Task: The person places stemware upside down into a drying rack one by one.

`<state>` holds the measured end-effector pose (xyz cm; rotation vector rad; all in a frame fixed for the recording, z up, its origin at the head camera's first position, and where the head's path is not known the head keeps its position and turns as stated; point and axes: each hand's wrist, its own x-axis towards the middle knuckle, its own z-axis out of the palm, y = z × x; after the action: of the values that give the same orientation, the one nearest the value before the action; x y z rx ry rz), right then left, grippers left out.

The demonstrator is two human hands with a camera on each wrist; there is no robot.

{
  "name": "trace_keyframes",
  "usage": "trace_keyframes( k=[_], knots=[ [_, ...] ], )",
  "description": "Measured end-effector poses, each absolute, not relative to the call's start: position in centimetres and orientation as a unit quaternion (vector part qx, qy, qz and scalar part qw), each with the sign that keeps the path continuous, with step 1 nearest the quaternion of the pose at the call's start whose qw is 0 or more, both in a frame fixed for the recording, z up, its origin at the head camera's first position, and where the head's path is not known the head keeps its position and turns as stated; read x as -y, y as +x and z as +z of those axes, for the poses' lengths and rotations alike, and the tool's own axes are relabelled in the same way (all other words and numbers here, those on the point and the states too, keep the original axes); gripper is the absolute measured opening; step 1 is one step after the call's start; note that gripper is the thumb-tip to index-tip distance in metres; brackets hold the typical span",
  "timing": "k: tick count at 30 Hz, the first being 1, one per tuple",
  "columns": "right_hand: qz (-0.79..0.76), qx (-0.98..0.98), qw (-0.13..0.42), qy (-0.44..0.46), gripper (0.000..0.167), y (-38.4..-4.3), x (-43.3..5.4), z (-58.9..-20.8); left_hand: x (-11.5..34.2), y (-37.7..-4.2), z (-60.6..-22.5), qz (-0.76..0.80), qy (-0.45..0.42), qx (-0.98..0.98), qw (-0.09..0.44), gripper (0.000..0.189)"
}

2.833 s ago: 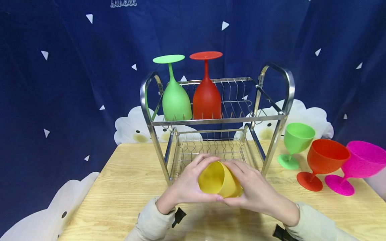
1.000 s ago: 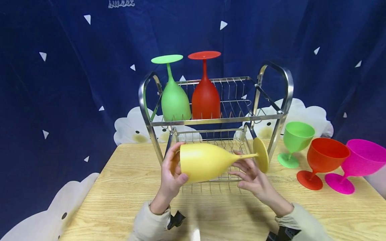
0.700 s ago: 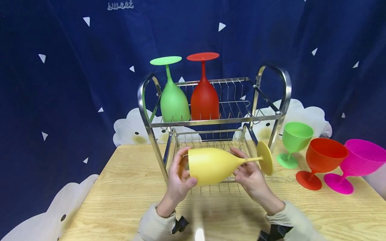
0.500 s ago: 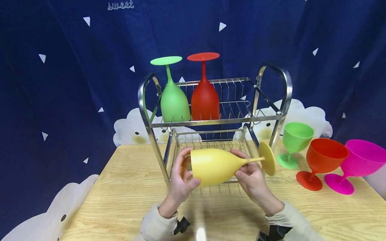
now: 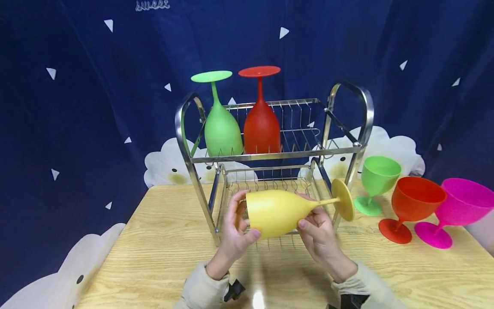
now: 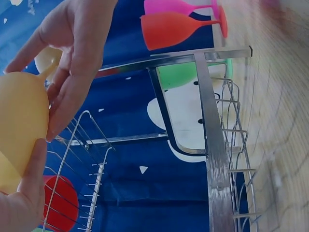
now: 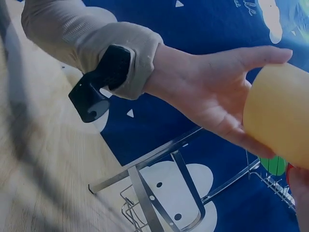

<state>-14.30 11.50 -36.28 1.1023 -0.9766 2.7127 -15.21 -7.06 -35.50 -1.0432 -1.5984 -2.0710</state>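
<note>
A yellow goblet (image 5: 278, 213) lies sideways in the air in front of the rack, its mouth to the left and its round base to the right. My left hand (image 5: 233, 234) holds the bowl at the rim end, thumb on the near side. At the tapered end by the stem, my right hand (image 5: 319, 236) grips with its thumb in front and other fingers partly hidden behind. In the left wrist view the right hand (image 6: 79, 53) reaches round the goblet (image 6: 21, 116). The right wrist view shows the left palm (image 7: 207, 92) against the bowl (image 7: 280, 111).
A two-tier metal dish rack (image 5: 270, 156) stands behind the hands. On its upper tier a green goblet (image 5: 223, 131) and a red goblet (image 5: 262, 128) stand upside down. To the right stand upright green (image 5: 380, 176), red (image 5: 417, 197) and pink (image 5: 465, 201) goblets on the wooden table (image 5: 154, 257).
The yellow goblet has turned from mouth facing the person to lying sideways. My right fingers, loose below the stem a second ago, now hold the bowl's narrow end. Both hands shifted slightly.
</note>
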Motion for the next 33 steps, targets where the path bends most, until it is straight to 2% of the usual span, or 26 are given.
trace_keyframes(
  k=[16, 23, 30, 33],
  knots=[
    [0.856, 0.363, 0.089, 0.356, 0.047, -13.8, -12.3, -35.8, 8.9, -15.1, -35.5, -0.664, -0.388, 0.622, 0.148, 0.088],
    [0.842, 0.392, 0.099, 0.358, 0.045, -13.8, -13.0, -35.4, 10.4, -15.3, -35.7, -0.654, -0.399, 0.620, 0.169, 0.074],
    [0.829, 0.408, 0.111, 0.367, 0.044, -13.8, -14.1, -35.3, 12.6, -15.5, -36.2, -0.638, -0.378, 0.641, 0.199, 0.069],
    [0.822, 0.408, 0.117, 0.378, 0.043, -13.7, -14.6, -35.1, 13.6, -15.3, -36.0, -0.635, -0.360, 0.652, 0.206, 0.060]
  ],
)
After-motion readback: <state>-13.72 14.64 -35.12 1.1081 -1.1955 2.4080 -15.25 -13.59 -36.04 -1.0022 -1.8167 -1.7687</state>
